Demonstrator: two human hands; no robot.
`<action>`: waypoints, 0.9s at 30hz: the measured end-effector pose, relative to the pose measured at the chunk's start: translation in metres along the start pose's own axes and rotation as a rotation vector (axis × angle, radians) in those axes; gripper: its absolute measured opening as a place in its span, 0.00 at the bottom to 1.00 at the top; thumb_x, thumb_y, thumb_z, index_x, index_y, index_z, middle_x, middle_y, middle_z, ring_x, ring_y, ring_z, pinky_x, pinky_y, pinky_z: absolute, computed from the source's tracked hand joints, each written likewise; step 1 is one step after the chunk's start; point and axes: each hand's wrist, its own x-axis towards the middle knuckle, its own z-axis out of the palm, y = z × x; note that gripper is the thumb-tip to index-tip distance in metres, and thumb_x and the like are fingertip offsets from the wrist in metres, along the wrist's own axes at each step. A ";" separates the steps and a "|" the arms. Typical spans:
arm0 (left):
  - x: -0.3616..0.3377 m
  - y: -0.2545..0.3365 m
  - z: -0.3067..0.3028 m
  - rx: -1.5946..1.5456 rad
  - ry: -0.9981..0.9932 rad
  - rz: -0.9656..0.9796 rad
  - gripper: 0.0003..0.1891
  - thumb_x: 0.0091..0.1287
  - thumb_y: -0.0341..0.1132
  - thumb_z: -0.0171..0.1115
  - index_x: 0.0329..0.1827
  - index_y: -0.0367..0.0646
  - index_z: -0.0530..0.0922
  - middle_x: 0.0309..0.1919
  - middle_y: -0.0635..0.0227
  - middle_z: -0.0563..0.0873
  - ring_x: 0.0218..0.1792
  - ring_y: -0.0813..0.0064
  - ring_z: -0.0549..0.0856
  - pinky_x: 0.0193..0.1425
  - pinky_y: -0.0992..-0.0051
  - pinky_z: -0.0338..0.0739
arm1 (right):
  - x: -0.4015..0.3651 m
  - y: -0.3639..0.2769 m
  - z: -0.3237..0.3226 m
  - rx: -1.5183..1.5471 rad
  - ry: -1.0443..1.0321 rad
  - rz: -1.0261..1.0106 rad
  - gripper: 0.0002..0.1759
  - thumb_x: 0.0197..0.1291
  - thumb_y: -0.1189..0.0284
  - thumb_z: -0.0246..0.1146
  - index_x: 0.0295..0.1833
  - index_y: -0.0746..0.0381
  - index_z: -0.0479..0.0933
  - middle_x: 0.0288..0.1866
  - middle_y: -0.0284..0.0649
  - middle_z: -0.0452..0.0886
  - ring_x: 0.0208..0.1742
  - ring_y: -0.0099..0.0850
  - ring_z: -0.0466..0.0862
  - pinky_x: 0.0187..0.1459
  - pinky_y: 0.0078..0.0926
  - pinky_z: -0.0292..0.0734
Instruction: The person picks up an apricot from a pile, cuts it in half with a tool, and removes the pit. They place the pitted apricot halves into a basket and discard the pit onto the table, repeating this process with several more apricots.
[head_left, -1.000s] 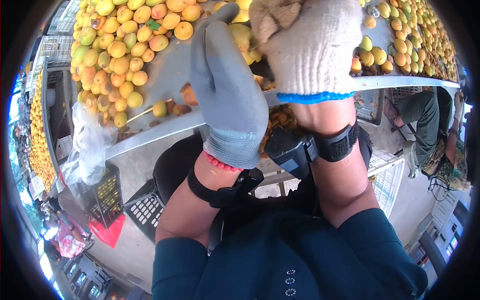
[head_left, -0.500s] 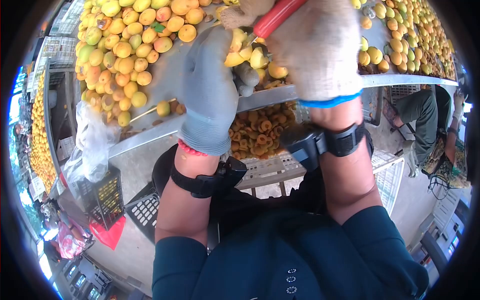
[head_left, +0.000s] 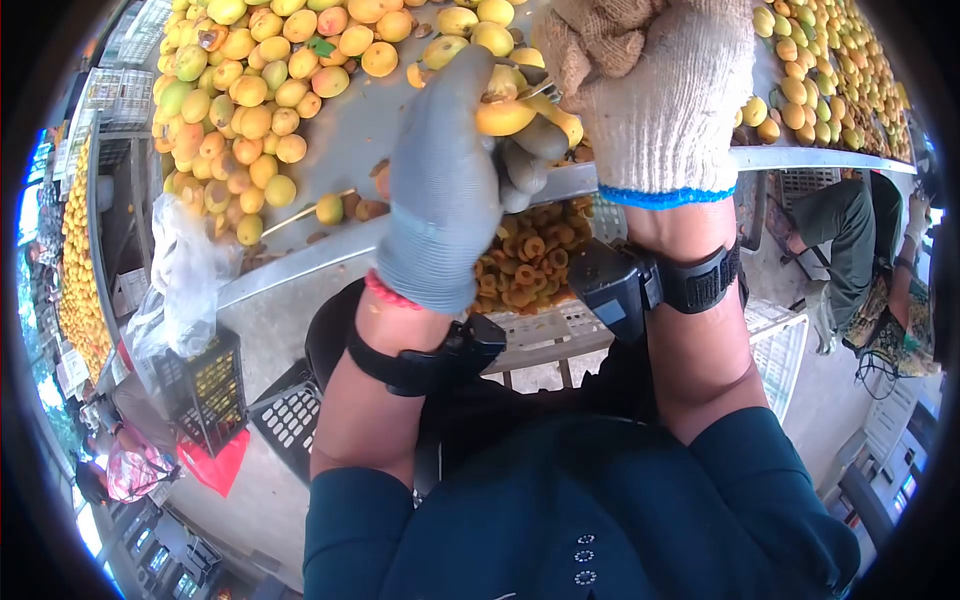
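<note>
Left hand, grey-gloved, is sitting at upper centre of the frame, its grip closing narrowly around one yellow fruit, fingers curling under it and thumb side pressing from above. The fruit is being held just above the near edge of the worktop, right beside the right hand. The right hand, in a white knit glove with a blue cuff, is bunching into a tight fist touching the fruit; what its grip is holding cannot be told from here. A loose fruit pile is spreading across the upper left of the worktop, and more fruit is lying at upper right. Below the worktop edge, between the two forearms, a crate of cut fruit pieces is showing. A clear plastic bag is hanging at the left edge. Another person is sitting at the right of the frame, well apart.
</note>
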 end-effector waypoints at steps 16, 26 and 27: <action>0.019 -0.041 -0.015 0.918 0.214 0.685 0.15 0.73 0.30 0.50 0.60 0.36 0.72 0.28 0.68 0.82 0.20 0.86 0.75 0.22 0.84 0.67 | 0.004 -0.008 0.002 -0.046 -0.076 0.227 0.19 0.77 0.53 0.52 0.34 0.53 0.67 0.17 0.27 0.63 0.15 0.23 0.64 0.16 0.23 0.62; 0.006 -0.024 0.018 0.243 0.173 0.215 0.17 0.81 0.43 0.35 0.49 0.41 0.71 0.25 0.70 0.79 0.19 0.89 0.67 0.22 0.86 0.59 | 0.011 -0.011 -0.017 -0.044 -0.114 0.261 0.16 0.74 0.56 0.53 0.36 0.54 0.68 0.20 0.28 0.66 0.17 0.24 0.66 0.18 0.23 0.64; 0.008 -0.031 0.016 0.331 0.189 0.266 0.17 0.81 0.43 0.35 0.48 0.41 0.71 0.25 0.70 0.79 0.19 0.88 0.67 0.23 0.86 0.59 | 0.012 -0.011 -0.018 -0.043 -0.113 0.265 0.16 0.74 0.56 0.53 0.36 0.54 0.68 0.20 0.28 0.66 0.17 0.24 0.66 0.18 0.23 0.64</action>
